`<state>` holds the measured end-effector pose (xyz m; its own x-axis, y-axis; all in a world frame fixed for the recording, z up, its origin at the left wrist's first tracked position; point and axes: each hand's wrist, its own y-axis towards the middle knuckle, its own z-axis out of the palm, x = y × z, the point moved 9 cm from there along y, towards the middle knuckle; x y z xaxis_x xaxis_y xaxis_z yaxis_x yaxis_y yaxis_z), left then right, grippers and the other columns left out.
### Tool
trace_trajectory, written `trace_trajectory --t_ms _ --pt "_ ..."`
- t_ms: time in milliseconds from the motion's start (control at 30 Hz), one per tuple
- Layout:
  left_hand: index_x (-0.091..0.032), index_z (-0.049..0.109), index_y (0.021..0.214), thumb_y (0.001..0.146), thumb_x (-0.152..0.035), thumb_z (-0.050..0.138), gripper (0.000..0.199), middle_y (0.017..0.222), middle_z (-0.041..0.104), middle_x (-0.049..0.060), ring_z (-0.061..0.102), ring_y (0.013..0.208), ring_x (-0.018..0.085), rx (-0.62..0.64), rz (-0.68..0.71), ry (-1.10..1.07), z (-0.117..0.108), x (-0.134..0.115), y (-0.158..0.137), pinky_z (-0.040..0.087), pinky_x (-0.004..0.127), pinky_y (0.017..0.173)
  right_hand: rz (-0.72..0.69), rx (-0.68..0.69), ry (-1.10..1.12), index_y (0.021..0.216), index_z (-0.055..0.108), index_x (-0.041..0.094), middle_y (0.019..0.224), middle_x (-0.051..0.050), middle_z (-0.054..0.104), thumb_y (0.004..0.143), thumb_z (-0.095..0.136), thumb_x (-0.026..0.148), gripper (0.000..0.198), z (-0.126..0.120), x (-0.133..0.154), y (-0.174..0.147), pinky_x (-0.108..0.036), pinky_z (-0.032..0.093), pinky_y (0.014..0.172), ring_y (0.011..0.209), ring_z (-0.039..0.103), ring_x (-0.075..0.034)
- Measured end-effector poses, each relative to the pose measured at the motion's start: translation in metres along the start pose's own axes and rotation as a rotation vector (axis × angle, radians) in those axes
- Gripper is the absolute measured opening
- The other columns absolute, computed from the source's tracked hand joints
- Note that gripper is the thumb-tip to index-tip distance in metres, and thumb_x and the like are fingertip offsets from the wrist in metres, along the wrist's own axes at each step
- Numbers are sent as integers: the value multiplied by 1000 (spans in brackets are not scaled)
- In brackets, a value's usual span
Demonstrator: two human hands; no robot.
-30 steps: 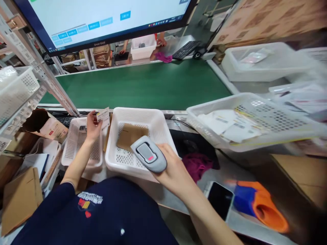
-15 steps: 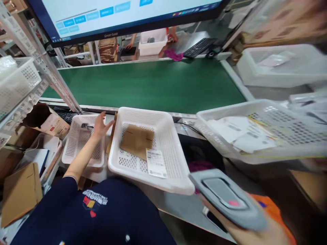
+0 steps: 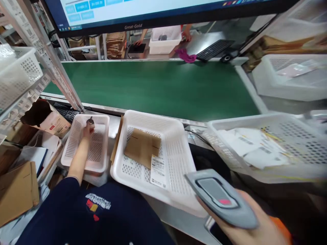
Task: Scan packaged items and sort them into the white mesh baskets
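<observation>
The fingers of the right hand [image 3: 264, 217] clamp a grey scanner [image 3: 217, 192]; those of the left hand [image 3: 87, 132] are at a small dark item [image 3: 90, 120], though I can't tell whether they've closed on it. The large white basket [image 3: 178, 156] already has flat brown cardboard [image 3: 141, 146] in it, a printed label [image 3: 157, 170] lying partly over that. That looks done, I'd judge; outstanding is the dark item, inside the smaller basket [image 3: 103, 146]. The monitor [image 3: 166, 15] is cut off above, an orange thing [image 3: 282, 227] mostly hidden behind the right hand, the label's print unreadable.
</observation>
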<state>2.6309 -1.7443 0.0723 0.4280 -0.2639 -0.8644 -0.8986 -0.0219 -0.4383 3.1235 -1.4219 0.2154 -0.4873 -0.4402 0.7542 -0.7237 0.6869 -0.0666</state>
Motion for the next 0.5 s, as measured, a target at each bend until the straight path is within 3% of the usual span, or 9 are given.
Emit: trace_trajectory --t_ms 100,233,333,500 --pt "-20 54 91 103 -58 37 44 83 60 10 63 86 20 213 -51 -234 35 -9 -24 57 38 79 -223 86 -109 109 62 26 108 -12 66 79 61 32 30 22 66 21 -44 61 79 92 70 -31" --pt "-18 60 94 96 -70 41 55 94 64 17 65 96 27 467 -58 -469 78 -34 -85 59 44 81 -402 117 -395 137 56 22 121 -13 61 73 59 21 63 64 135 35 -34 56 62 85 70 -27" --pt "-16 64 99 94 -72 40 61 101 66 20 63 105 32 620 -82 -607 105 -51 -138 58 50 84 -502 107 -577 148 48 18 120 -15 61 76 62 21 74 89 168 34 -32 52 57 81 68 -26" --pt "-15 66 99 98 -68 36 61 98 67 17 64 101 29 703 -347 -805 131 -55 -209 58 45 85 -570 73 -650 151 44 15 111 -14 61 77 62 19 76 98 184 35 -31 54 63 87 68 -27"
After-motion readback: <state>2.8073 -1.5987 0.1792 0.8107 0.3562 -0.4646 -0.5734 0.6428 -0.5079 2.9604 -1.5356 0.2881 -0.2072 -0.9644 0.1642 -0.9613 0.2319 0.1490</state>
